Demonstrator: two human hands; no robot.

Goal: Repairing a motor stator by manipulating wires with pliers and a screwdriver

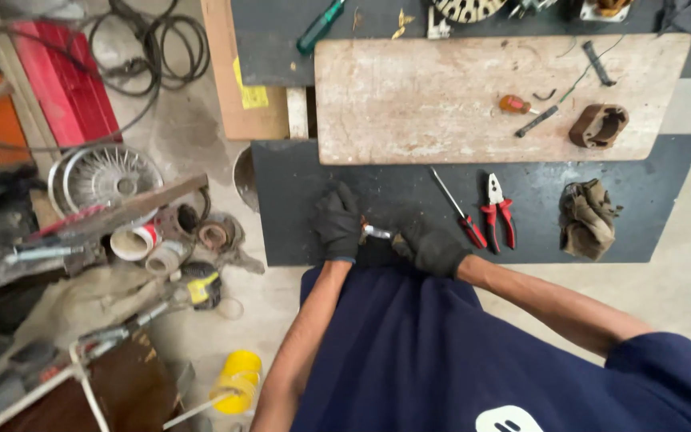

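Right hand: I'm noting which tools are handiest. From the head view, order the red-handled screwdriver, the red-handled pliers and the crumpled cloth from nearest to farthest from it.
From the right hand:
1. Red-handled screwdriver, just to its right on the dark mat.
2. Red-handled pliers, next along to the right.
3. Crumpled cloth, far right of the mat.

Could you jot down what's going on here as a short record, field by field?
Place: dark mat on a concrete floor, with a worn wooden board above it
Left hand: black glove, gripping a small shiny metal piece
Right hand: black glove, at the other end of the same piece
Nearby tools: red-handled pliers, red-handled screwdriver
Also on mat: crumpled brown rag
On board: brown oval ring
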